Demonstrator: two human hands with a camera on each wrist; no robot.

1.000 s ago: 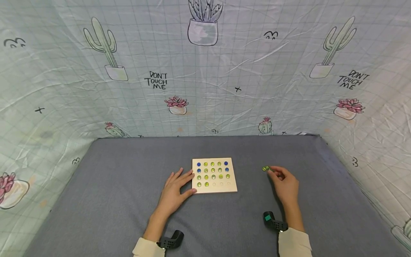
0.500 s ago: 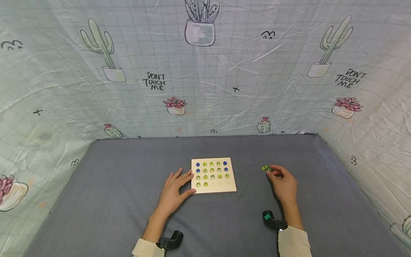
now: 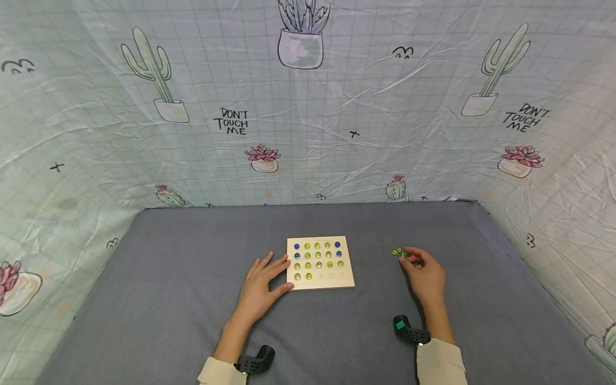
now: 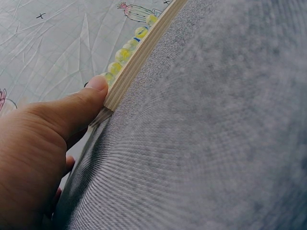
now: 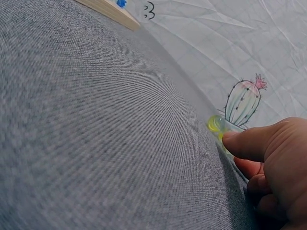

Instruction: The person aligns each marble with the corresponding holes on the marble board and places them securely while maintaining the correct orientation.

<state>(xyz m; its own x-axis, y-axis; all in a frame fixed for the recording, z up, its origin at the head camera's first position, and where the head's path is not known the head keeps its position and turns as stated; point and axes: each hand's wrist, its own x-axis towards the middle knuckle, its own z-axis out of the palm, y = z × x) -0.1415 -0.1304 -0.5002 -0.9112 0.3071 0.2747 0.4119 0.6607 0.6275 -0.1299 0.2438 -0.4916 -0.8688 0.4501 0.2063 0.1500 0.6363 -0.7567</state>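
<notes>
A pale wooden board lies on the grey cloth, with rows of round hollows. Blue and yellow-green glass marbles fill most of them; several hollows in the nearest row hold none. My left hand rests at the board's left side, fingers spread and touching the edge. In the left wrist view its thumb presses on the near corner. Off to the right, my right hand pinches a yellow-green marble between thumb and index finger. Other loose yellow-green marbles lie against those fingertips; the hand partly hides the group.
Grey cloth covers the table around the board. A wrinkled curtain printed with cacti hangs behind and along both sides. Black camera bands sit on both wrists.
My right thumb and fingertips have closed in on the loose marbles and shifted slightly left. The left hand and board stay put; the view shifted slightly.
</notes>
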